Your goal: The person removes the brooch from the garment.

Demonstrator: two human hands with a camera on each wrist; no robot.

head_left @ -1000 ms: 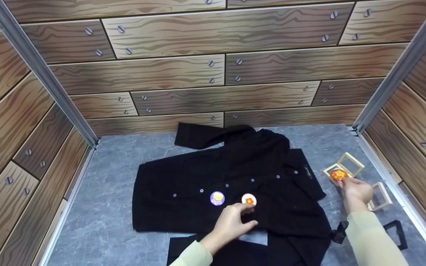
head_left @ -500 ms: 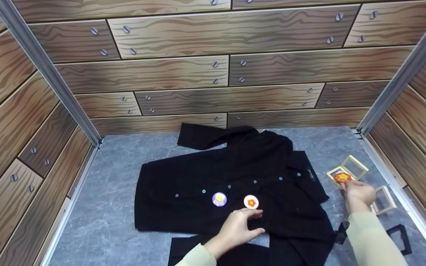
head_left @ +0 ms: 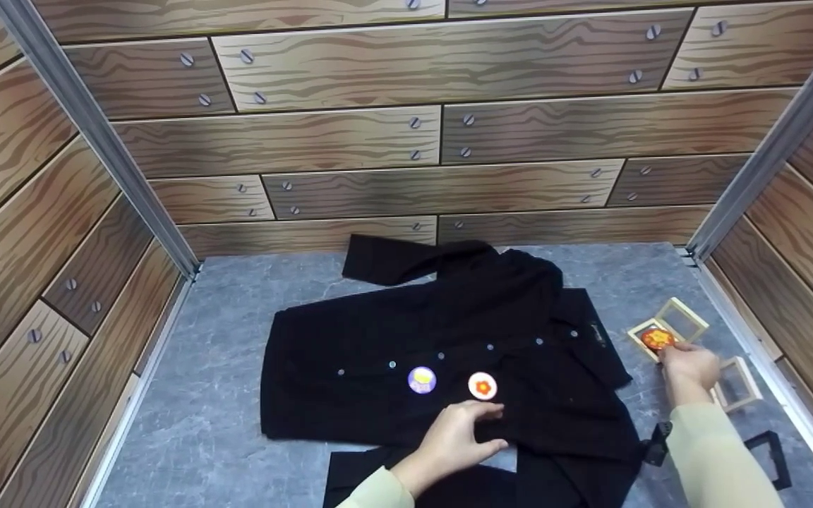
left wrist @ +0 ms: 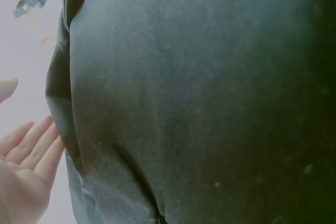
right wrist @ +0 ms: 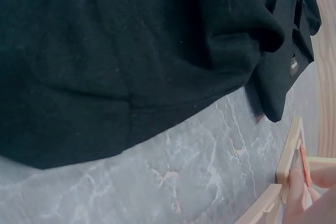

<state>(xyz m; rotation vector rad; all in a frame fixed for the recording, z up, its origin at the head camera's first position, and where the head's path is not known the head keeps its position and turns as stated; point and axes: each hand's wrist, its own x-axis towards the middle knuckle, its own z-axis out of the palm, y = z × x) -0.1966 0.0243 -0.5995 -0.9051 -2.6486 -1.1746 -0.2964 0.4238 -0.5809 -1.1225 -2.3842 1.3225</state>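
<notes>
A black button-front shirt (head_left: 378, 324) lies spread on the grey marbled surface. On it are a purple round badge (head_left: 421, 380) with a yellow motif and a white round badge (head_left: 482, 386) with a red-orange flower. My left hand (head_left: 452, 437) hovers or rests just below the white badge, thumb and fingers apart, holding nothing. To the right, my right hand (head_left: 689, 367) pinches the edge of a red-orange round badge (head_left: 657, 339) with a yellow flower. That badge is over one half of an opened yellowish hinged frame (head_left: 690, 312); whether it touches the frame I cannot tell.
A pale wooden frame (head_left: 750, 379) stands beside my right hand, partly hidden by it. Nearer me lies a black frame (head_left: 779, 457), partly behind the sleeve. Wood-patterned walls (head_left: 350, 141) enclose the back and both sides.
My left hand has come away from the white badge, towards me. My right hand keeps its pinch on the red-orange badge at the frame. The head view has shifted slightly.
</notes>
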